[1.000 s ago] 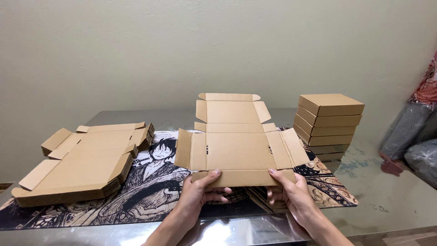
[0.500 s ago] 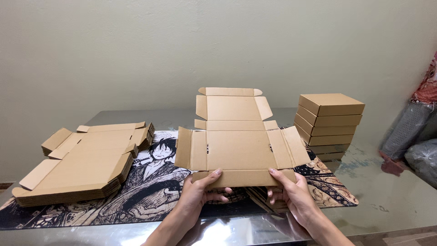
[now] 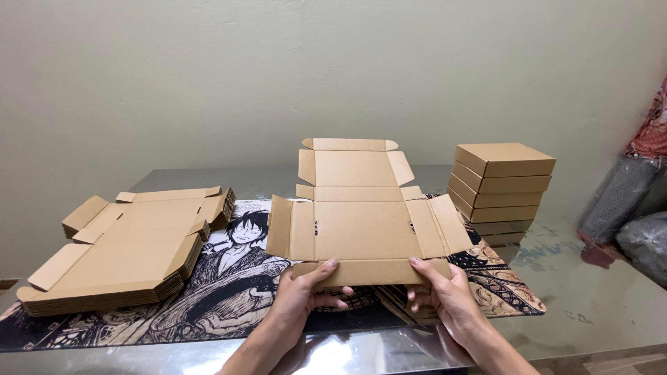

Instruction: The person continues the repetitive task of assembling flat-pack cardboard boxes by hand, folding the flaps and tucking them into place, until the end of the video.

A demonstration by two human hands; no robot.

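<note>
A flat, unfolded brown cardboard box blank [image 3: 361,222] is held just above the printed mat, its far lid panel tilted up toward the wall. My left hand [image 3: 309,295] grips the near front flap from below, thumb on top. My right hand [image 3: 441,295] grips the same flap at its right end, thumb on top too. The side flaps stick out left and right.
A stack of flat box blanks [image 3: 121,250] lies at the left on the mat [image 3: 229,292] with a black-and-white cartoon figure. Several folded shut boxes [image 3: 500,184] are stacked at the right. The table [image 3: 597,298] is glossy. Bagged items and cloth [image 3: 643,229] sit far right.
The box blank has been lifted slightly and its far panel stands a little higher. Both hands stay on the near flap.
</note>
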